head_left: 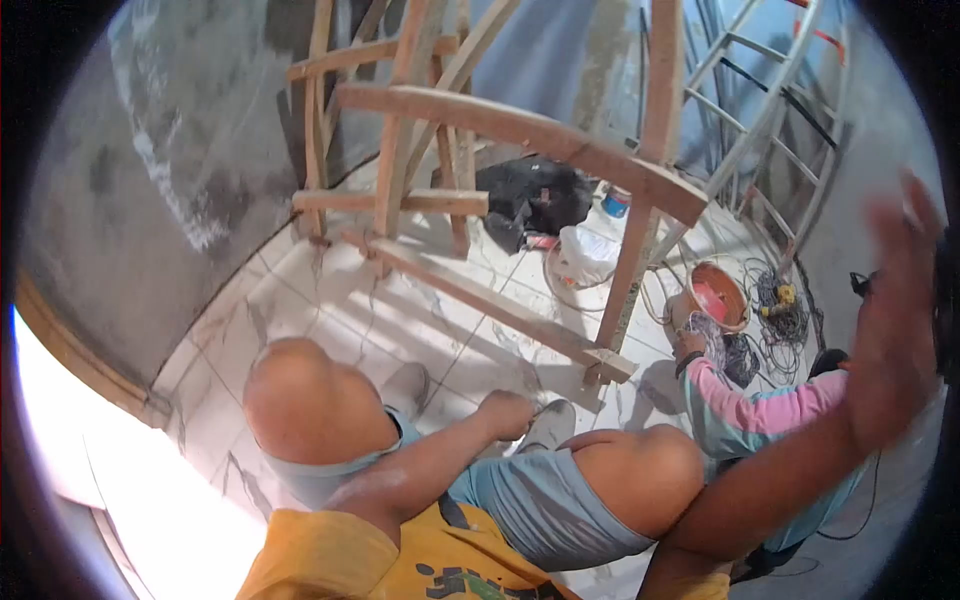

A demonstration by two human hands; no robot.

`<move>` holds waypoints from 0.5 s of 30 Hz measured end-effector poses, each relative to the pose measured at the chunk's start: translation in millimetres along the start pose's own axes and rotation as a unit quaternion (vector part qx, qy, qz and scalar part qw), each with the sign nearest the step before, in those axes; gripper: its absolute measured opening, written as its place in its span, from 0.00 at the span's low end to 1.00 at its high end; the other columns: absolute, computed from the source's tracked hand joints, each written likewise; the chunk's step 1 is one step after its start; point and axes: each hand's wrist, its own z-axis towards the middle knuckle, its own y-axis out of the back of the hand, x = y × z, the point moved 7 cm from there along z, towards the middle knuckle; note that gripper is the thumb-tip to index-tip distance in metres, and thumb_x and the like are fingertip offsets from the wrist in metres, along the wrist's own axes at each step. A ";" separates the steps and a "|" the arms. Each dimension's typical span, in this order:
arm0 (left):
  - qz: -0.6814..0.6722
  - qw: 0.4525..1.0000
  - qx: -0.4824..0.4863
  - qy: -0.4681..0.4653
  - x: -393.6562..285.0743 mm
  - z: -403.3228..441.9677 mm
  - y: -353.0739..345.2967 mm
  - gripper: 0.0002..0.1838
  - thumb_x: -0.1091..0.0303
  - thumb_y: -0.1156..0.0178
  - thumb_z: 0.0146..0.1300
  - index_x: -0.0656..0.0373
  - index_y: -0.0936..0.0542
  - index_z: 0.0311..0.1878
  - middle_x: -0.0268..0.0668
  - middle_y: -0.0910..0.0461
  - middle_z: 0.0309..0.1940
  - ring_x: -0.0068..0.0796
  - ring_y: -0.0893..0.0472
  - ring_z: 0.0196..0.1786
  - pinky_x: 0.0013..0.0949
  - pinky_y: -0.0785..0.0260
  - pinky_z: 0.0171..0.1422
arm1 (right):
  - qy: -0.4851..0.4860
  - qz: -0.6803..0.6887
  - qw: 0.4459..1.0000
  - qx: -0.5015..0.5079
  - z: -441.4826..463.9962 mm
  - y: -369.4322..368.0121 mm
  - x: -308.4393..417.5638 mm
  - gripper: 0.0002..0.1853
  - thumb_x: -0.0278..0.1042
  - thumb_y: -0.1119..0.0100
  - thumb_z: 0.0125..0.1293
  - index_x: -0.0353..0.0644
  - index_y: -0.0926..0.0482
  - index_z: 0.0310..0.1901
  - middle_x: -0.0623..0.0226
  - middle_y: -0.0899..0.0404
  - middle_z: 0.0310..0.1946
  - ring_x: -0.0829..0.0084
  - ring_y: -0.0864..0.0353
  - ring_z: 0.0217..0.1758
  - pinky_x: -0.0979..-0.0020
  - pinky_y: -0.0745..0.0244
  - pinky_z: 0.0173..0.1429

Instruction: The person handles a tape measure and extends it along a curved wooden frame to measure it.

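Note:
My left hand [507,415] is closed in front of my knees, low over the tiled floor. Whatever it may hold is too small to make out. Close to the camera on the right, my right hand [897,310] is raised and smeared by motion, so its fingers do not show clearly. Beyond my knees stands a wooden trestle [480,115] of rough boards, its lower rail [480,305] near the floor. Neither hand touches it.
A co-worker's pink and teal sleeve [760,405] is at my right, the hand near an orange-brown basin [735,285]. Tangled cable [775,310], a white plastic bag [588,255], a black bag [540,200], a blue can [616,203] and an aluminium ladder [765,110] stand behind.

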 end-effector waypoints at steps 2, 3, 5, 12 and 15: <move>0.001 1.000 -0.023 -0.018 1.7 2.8 -1.4 0.11 0.65 0.40 0.62 0.54 0.13 0.44 0.48 0.11 0.42 0.52 0.11 0.47 0.54 0.20 0.52 | 0.016 0.159 0.987 0.000 3.9 27.9 50.8 0.26 0.44 0.51 0.78 0.54 0.41 0.74 0.47 0.49 0.81 0.49 0.38 0.80 0.50 0.42 0.80; 0.001 0.999 -0.025 -0.020 2.9 7.6 8.3 0.11 0.65 0.40 0.62 0.54 0.13 0.44 0.48 0.11 0.42 0.52 0.11 0.47 0.54 0.20 0.52 | 0.026 0.304 0.952 -0.017 5.9 34.1 66.6 0.46 0.43 0.43 0.77 0.74 0.62 0.86 0.42 0.68 0.86 0.38 0.50 0.85 0.37 0.51 0.84; -0.015 1.000 -0.003 0.006 0.1 10.0 13.9 0.11 0.66 0.40 0.62 0.54 0.13 0.45 0.48 0.11 0.43 0.51 0.11 0.49 0.54 0.20 0.53 | 0.013 0.304 0.952 -0.020 43.0 5.1 103.6 0.45 0.43 0.43 0.77 0.73 0.60 0.85 0.42 0.67 0.86 0.39 0.49 0.84 0.38 0.50 0.84; -0.024 0.999 -0.036 -0.024 -7.6 24.3 3.0 0.13 0.70 0.40 0.62 0.54 0.14 0.49 0.48 0.12 0.46 0.50 0.12 0.52 0.52 0.21 0.56 | -0.038 0.270 0.959 -0.070 48.5 -20.4 114.2 0.37 0.45 0.48 0.78 0.62 0.53 0.82 0.45 0.59 0.84 0.43 0.46 0.84 0.43 0.49 0.84; -0.019 0.998 -0.053 -0.023 -1.8 26.4 15.3 0.12 0.70 0.40 0.61 0.54 0.13 0.47 0.49 0.12 0.45 0.51 0.12 0.52 0.52 0.21 0.56 | -0.017 0.250 0.965 -0.080 -15.7 6.5 79.1 0.34 0.46 0.50 0.78 0.57 0.49 0.80 0.46 0.55 0.83 0.45 0.44 0.83 0.46 0.48 0.84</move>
